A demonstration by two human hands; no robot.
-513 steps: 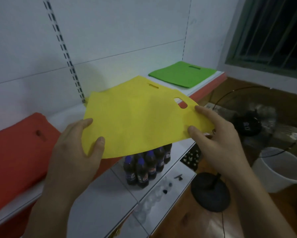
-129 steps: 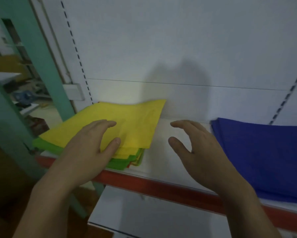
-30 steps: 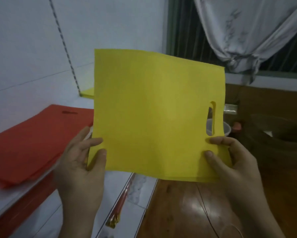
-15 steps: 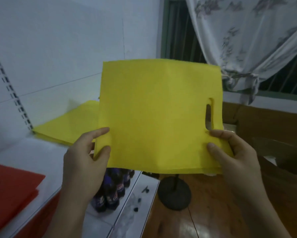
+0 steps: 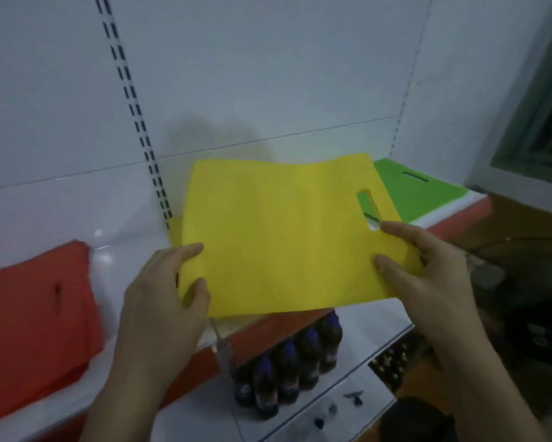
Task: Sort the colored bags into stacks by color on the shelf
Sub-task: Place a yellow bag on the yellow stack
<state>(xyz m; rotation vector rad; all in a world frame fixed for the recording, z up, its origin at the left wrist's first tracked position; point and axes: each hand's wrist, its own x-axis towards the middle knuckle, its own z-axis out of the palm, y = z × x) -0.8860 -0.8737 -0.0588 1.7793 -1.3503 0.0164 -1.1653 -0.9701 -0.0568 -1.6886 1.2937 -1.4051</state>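
Note:
I hold a flat yellow bag [image 5: 284, 237] with a slot handle over the white shelf [image 5: 131, 247]. My left hand [image 5: 163, 295] pinches its near left corner, thumb on top. My right hand [image 5: 427, 269] pinches its near right edge just below the handle slot. A yellow stack [image 5: 174, 229] on the shelf peeks out under the bag's left edge; the rest of it is hidden. A red stack [image 5: 32, 307] lies on the shelf at the left. A green stack [image 5: 418, 193] lies on the shelf at the right.
The shelf has a red front lip [image 5: 453, 218] and a white back panel with slotted uprights [image 5: 134, 122]. Dark bottles [image 5: 287, 368] stand on a lower white shelf [image 5: 348, 390]. A window [image 5: 542, 116] is at the far right.
The yellow bag has tipped from upright to nearly flat and moved over the yellow stack on the shelf. My view has turned left and down toward the shelf.

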